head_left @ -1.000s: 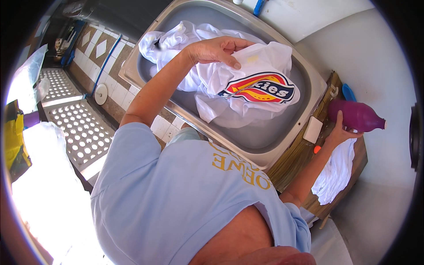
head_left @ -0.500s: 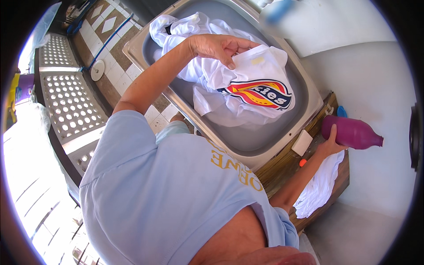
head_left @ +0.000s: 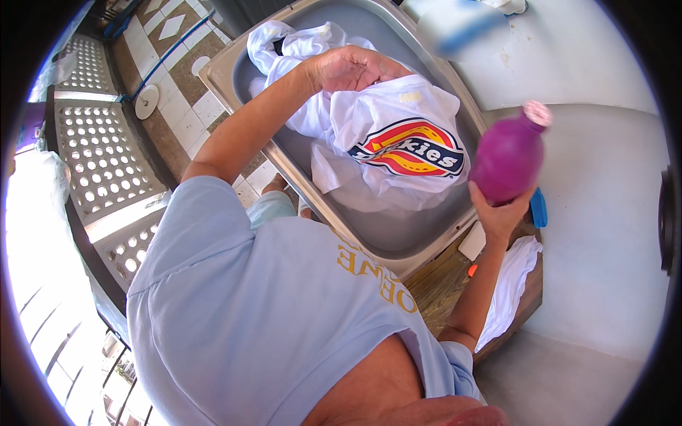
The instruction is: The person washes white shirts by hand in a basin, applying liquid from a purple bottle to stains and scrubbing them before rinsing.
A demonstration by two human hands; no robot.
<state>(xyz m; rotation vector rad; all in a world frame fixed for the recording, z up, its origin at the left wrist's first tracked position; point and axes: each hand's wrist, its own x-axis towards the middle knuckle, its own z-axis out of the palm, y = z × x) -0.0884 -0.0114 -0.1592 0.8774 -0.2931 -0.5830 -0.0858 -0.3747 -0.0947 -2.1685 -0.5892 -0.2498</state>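
Note:
A white T-shirt (head_left: 383, 135) with a red, yellow and blue printed emblem lies crumpled in a steel sink (head_left: 398, 238). My left hand (head_left: 348, 67) presses down on the shirt's upper part, fingers curled into the fabric. My right hand (head_left: 497, 209) grips a purple plastic bottle (head_left: 508, 160) from below and holds it up at the sink's right edge. The bottle's pink cap (head_left: 536, 113) points up and away from me. My light blue shirt fills the lower middle of the view.
A white cloth (head_left: 508, 284) hangs over a wooden shelf (head_left: 433, 284) right of the sink, by a white bar (head_left: 472, 241) and a blue object (head_left: 538, 208). A pale wall stands right. Tiled floor (head_left: 177, 71) and perforated white blocks (head_left: 99, 156) lie left.
My right hand has lifted the purple bottle from beside the wooden shelf up to the sink's right edge. My left hand stays on the T-shirt.

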